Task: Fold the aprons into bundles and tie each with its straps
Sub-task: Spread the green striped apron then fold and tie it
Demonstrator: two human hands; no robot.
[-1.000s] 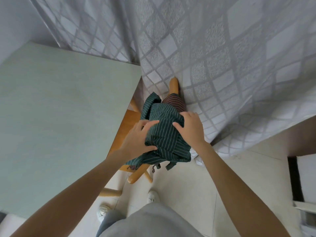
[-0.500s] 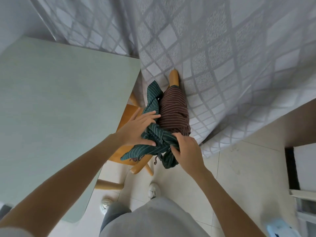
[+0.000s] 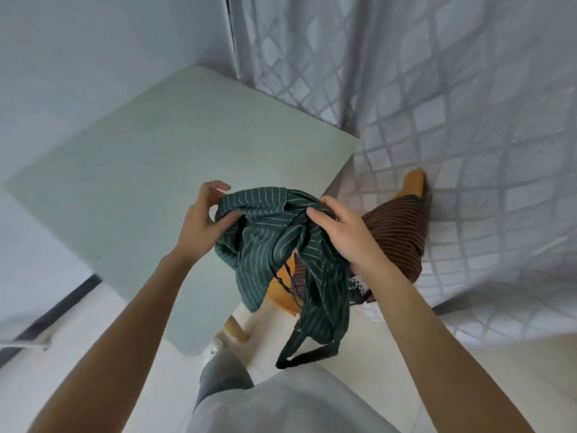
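Note:
A dark green apron with thin white stripes (image 3: pixel 274 242) hangs crumpled in the air between my hands, over the near right edge of the table. My left hand (image 3: pixel 203 223) pinches its upper left edge. My right hand (image 3: pixel 343 232) grips the bunched cloth on the right. Its dark strap (image 3: pixel 307 354) dangles in a loop below. A brown striped apron (image 3: pixel 398 232) lies draped over the wooden chair behind my right hand.
A pale green table (image 3: pixel 150 195) fills the left and centre. The wooden chair (image 3: pixel 412 182) stands at the table's right side, against a grey lattice-patterned curtain (image 3: pixel 452 104). Light tiled floor (image 3: pixel 499 370) lies below. My grey trousers show at the bottom.
Both hands have lifted the green apron off the chair and carried it left and up toward the table. The brown apron stays on the chair. The view has swung left.

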